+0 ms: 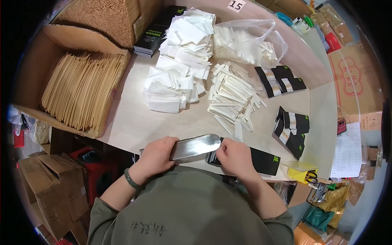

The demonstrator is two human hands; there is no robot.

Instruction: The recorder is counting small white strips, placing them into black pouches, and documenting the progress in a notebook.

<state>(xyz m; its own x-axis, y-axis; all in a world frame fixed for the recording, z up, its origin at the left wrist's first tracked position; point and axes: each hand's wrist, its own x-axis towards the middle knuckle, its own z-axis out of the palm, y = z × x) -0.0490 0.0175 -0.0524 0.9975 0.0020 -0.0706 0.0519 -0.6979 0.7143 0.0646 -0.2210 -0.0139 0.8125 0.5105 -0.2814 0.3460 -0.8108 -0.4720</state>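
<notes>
A long, shiny metal piece [195, 146] with a rounded end lies across the front of the table. My left hand [155, 158] is closed round its left end. Its rounded tip reaches up to my right hand [235, 156], whose fingers are curled at the left part of a flat black paper sleeve [264, 161] with a small green mark. The fingertips of that hand are partly hidden. Beyond my hands lie a loose heap of thin white strips [232, 96] and overlapping piles of white paper packets [173, 87].
Left stands an open cardboard box of thin wooden sticks [77, 92], with another box of sticks [98, 18] behind. A clear plastic bag [245, 41] sits at the back. Banded black sleeves [292, 126] lie right, above a yellow holder with scissors [302, 171]. A raised panel [320, 98] edges the table.
</notes>
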